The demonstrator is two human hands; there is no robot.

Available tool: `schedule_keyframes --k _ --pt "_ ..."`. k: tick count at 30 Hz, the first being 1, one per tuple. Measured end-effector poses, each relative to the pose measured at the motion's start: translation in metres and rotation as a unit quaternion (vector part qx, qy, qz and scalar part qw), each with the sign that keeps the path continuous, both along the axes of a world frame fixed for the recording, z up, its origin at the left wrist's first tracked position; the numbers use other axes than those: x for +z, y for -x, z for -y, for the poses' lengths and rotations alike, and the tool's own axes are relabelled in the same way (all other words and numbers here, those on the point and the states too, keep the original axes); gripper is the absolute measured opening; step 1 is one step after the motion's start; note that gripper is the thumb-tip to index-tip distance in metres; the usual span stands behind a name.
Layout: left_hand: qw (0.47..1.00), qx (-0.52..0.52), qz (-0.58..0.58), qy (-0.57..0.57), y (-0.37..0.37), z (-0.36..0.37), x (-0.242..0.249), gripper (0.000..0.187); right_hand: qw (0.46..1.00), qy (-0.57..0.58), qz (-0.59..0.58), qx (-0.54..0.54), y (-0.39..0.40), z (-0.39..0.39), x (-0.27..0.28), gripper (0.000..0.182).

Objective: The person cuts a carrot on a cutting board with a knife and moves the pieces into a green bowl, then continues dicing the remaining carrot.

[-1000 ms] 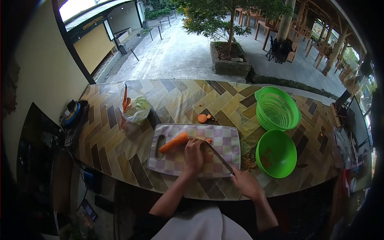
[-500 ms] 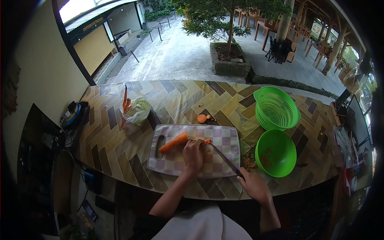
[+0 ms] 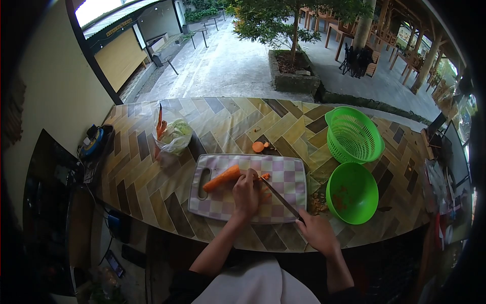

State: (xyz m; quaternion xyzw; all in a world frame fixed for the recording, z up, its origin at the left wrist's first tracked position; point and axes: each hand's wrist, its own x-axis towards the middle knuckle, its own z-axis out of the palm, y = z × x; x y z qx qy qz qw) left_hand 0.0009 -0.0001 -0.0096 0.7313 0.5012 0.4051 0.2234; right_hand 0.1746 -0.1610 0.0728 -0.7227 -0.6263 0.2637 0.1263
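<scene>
A checkered cutting board [image 3: 286,190] lies on the table near me. On its left part rests a large orange carrot piece [image 3: 221,178], beside my left hand. My left hand [image 3: 246,193] is closed, fingers bent down on the board over something small that they hide. My right hand [image 3: 318,232] grips the handle of a knife [image 3: 282,198]; its blade runs up and left to my left fingertips. Small carrot bits [image 3: 265,176] lie by the blade. Right of the board, a green bowl [image 3: 353,193] holds some orange pieces.
Behind the bowl a green colander [image 3: 354,135] stands tilted. Carrot ends [image 3: 258,147] lie beyond the board, peelings [image 3: 319,202] at its right. A plastic bag [image 3: 174,137] with vegetables is at the back left of the patterned table [image 3: 228,121].
The knife blade has shifted slightly left, closer to my left fingertips. The whole view has moved a little. Both hands keep their hold.
</scene>
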Motion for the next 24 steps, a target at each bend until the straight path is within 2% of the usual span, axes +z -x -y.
schedule_keyframes --k 11,15,17,20,24 --pt "1.0 -0.005 0.009 -0.01 0.001 -0.005 0.002 0.016 0.997 0.047 -0.01 0.065 -0.015 -0.019 0.006 0.023" --pt "1.0 -0.013 0.01 -0.025 0.001 0.0 0.008 0.018 0.996 0.056 0.025 0.07 -0.013 -0.024 0.002 0.024" --pt "1.0 -0.017 0.005 -0.021 0.0 -0.002 0.0 0.022 0.995 0.066 0.038 0.071 -0.016 -0.02 0.009 0.024" --pt "1.0 0.009 -0.006 -0.019 -0.001 -0.004 -0.002 0.015 0.993 0.07 0.064 0.067 -0.021 -0.009 0.024 0.023" --pt "1.0 0.0 -0.016 -0.021 0.001 -0.003 -0.002 0.016 0.994 0.069 0.053 0.07 -0.03 0.0 0.032 0.022"
